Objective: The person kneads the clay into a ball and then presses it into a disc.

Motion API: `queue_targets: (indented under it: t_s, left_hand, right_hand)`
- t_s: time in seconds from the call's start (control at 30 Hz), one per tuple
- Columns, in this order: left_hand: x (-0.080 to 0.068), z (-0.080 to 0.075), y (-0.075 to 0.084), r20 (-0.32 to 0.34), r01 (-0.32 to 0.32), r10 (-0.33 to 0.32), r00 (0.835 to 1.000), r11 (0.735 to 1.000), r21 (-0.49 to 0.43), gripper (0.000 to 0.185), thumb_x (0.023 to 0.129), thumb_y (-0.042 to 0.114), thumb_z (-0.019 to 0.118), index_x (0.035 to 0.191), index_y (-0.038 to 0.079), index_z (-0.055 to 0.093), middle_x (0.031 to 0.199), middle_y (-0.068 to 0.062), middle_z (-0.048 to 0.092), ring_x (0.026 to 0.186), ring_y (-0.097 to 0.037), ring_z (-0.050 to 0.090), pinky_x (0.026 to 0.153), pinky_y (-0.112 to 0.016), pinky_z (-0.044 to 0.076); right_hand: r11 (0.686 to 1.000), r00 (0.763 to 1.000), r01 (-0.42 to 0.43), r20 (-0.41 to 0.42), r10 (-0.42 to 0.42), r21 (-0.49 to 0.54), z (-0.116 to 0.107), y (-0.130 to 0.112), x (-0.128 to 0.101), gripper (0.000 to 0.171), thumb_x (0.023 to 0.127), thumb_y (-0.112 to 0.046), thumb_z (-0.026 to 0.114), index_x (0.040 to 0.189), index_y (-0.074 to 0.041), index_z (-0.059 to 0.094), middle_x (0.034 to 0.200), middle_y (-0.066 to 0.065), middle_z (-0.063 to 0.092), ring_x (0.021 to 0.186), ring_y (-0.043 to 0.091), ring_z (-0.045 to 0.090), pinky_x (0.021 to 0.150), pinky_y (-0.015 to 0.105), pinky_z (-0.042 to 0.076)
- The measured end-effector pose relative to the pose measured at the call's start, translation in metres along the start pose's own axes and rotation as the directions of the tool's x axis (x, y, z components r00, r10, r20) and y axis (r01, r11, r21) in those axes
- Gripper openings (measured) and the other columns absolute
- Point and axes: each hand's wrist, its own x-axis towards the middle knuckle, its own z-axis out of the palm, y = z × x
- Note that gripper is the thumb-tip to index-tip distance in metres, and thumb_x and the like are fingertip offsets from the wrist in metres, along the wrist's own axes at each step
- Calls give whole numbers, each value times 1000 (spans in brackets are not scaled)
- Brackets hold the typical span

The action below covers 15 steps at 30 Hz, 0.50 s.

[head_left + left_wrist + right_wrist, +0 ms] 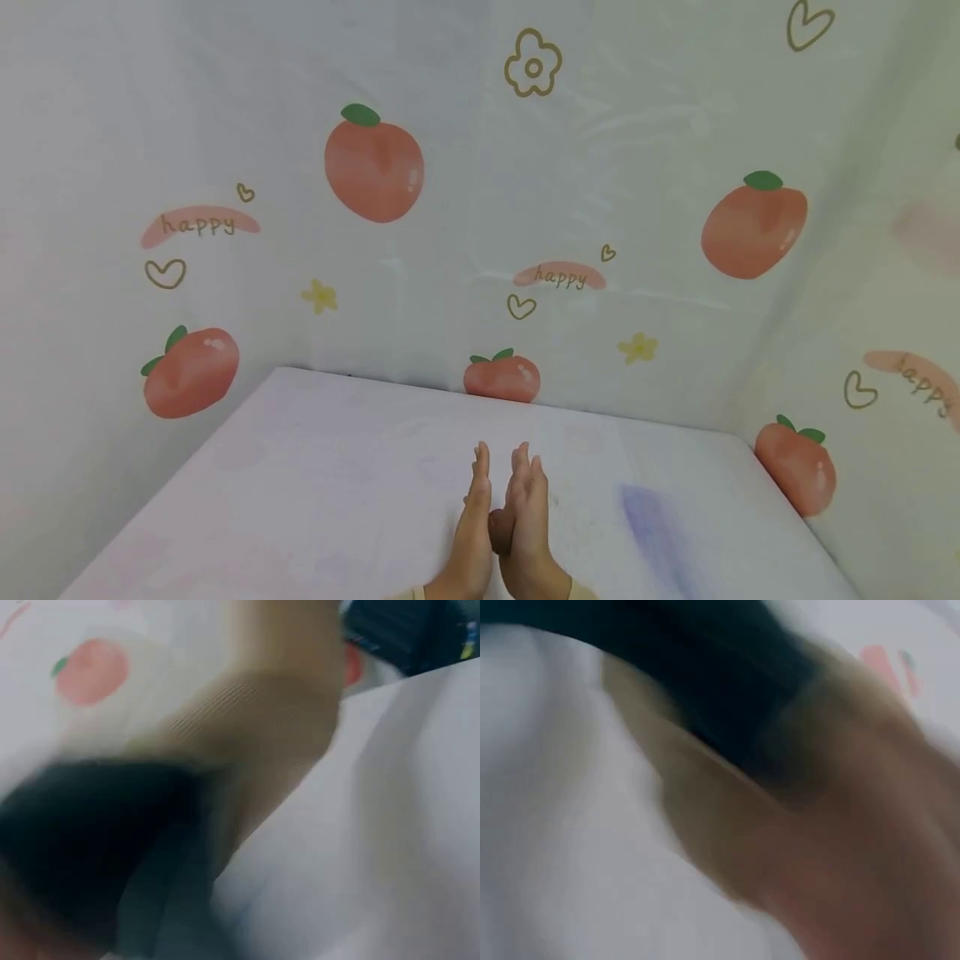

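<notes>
In the head view both hands are raised near the bottom centre, palms facing each other and fingers pointing up. My left hand [472, 529] has its fingers straight. Opposite it stands my right hand [528, 521], its fingers also extended. Between the palms, low down, sits a small brown roundish lump [499, 531], partly covered by the hands; its material cannot be told. Both wrist views are blurred: the left one shows a beige sleeve [277, 712] and a dark band, and in the right one a brownish blurred hand [855, 862] fills the lower right.
A pale table [337, 467] with a faint purple smear [652, 529] lies beneath the hands. Behind it hangs a white sheet [450, 108] printed with red fruit, hearts and "happy". A dark object [397, 630] shows at the top right of the left wrist view.
</notes>
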Motion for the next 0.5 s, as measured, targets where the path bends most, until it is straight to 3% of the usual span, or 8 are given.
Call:
queue_targets:
  t_s: [0.13,0.2,0.27,0.37,0.43,0.5]
  left_hand:
    - [15,-10,4,-94,-16,21,995,998,54,54,106,44,12,155,30,-7,162,-1,-16,147,-29,-22,108,-63,-21]
    - [17,-14,3,-82,-73,84,993,989,129,52,107,38,12,155,33,-7,162,3,-16,147,-24,-20,111,-61,-19]
    - [12,-14,2,-6,-151,155,988,971,186,52,108,28,14,155,29,-8,162,3,-16,148,-20,-19,111,-61,-18]
    - [0,-10,1,159,-200,173,972,965,170,55,108,21,17,155,22,-12,160,2,-22,145,-17,-24,107,-64,-23]
    - [-6,-7,3,228,-185,151,962,973,139,56,108,22,17,154,16,-15,158,-1,-25,143,-19,-28,104,-65,-26]
    - [-6,-6,5,214,-119,94,972,987,106,57,108,29,16,154,15,-15,159,0,-25,143,-21,-28,104,-65,-27]
  right_hand:
    - [1000,998,2,63,-3,10,7,0,-6,70,100,-58,-1,152,-16,-20,159,6,-25,141,30,-33,110,61,-21]
    - [998,996,-23,91,17,63,7,-4,-6,71,99,-59,-1,151,-17,-21,159,6,-26,141,29,-34,111,60,-21]
    - [989,993,-72,97,60,129,4,-9,-1,72,97,-64,1,151,-22,-23,159,2,-27,140,27,-36,112,59,-21]
    - [979,996,-85,52,77,184,-5,-16,9,74,97,-64,4,152,-22,-23,160,1,-25,142,26,-33,114,55,-19]
    - [983,997,-71,9,71,169,-9,-17,16,74,99,-61,6,152,-17,-22,160,5,-23,143,28,-30,115,54,-19]
    - [994,997,-76,-15,78,79,-10,-12,16,75,101,-58,9,152,-13,-20,161,9,-19,144,30,-27,115,55,-17]
